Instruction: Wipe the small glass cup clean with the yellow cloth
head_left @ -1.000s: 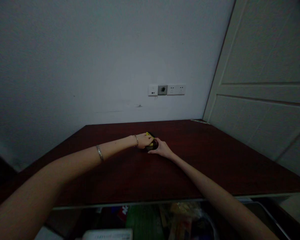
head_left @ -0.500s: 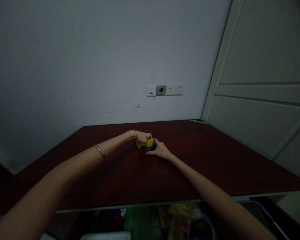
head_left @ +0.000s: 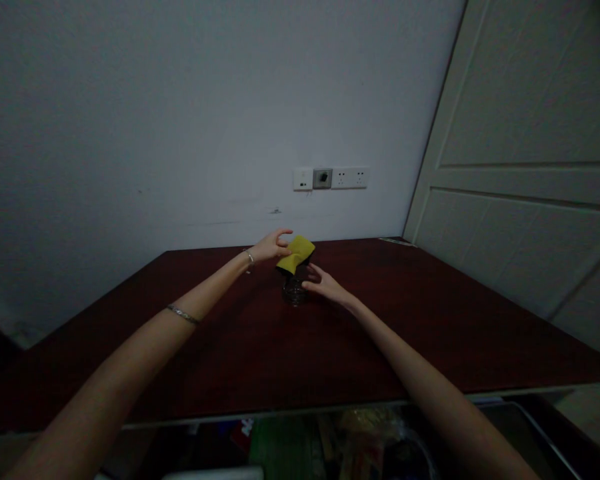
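Observation:
A yellow pad with a dark underside, like a sponge or thick cloth, is tilted in the air. My left hand grips its left edge, the index finger stretched out above. Below the pad stands a small clear glass jar on the dark red tabletop; the pad partly covers its top. At the jar's right side is my right hand, its thumb and fingers apart and curved. Whether the thumb touches the glass is hard to make out in the dim light.
Behind the table is a pale wall with sockets and switches. A panelled white door stands at the right. Under the table's front edge, an open drawer holds a green item, packets and other dim objects.
The yellow pad has risen off the jar with my left hand, which moved up and left. My right hand's fingers have loosened from around the jar and shifted slightly up and right.

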`<state>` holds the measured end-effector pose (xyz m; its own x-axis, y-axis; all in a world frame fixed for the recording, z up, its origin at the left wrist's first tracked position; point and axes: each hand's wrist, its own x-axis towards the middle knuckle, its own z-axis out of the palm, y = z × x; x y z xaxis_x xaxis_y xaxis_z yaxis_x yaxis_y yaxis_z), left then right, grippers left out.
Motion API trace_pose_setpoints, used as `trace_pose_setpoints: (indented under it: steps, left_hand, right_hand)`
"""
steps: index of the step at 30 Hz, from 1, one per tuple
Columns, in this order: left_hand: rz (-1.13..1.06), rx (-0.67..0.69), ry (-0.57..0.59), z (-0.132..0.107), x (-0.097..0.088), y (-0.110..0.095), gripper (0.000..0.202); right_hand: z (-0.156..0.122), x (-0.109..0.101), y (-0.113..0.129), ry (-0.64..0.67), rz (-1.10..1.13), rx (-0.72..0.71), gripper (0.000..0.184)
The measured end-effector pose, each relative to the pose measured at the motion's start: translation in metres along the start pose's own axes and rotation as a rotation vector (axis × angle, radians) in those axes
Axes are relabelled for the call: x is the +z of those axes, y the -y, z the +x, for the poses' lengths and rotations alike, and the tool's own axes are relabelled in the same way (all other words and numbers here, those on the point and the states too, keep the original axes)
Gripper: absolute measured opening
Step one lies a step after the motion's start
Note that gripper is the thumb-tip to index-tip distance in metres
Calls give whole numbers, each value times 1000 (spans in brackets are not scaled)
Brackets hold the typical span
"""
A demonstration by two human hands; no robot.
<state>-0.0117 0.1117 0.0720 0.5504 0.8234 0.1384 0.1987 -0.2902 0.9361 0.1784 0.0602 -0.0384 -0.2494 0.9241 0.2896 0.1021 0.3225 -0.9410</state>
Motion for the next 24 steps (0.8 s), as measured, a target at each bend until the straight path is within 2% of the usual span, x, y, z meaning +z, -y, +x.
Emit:
trace_pose_setpoints:
  steps: [3, 5, 9, 13, 16, 17, 20, 24]
  left_hand:
    - [-91, 46, -102, -8, 14, 1, 71]
    - [-117, 61, -113, -12, 26, 2, 66]
    - [-50, 84, -153, -13, 41, 8, 62]
    - [180, 98, -179, -14, 36, 21, 63]
    - [253, 58, -157, -21, 26, 41, 71]
    - [236, 20, -131, -25, 23, 49, 75]
    - [177, -95, -54, -37, 24, 74, 88]
    - [124, -86, -41, -46, 37, 98, 103]
  right_hand:
    - [8, -9, 11, -202, 121, -28, 64]
    - [10, -10, 17, -297, 155, -69, 55]
    - [9, -4, 27, -331, 145, -145, 44]
    - [13, -14, 29, -395, 102, -201, 40]
    - [23, -35, 24, -456, -3, -106, 35]
    - [26, -41, 22, -443, -80, -44, 32]
    - [36, -53, 18, -365, -156, 20, 27]
    - [39, -42, 20, -212, -231, 58, 22]
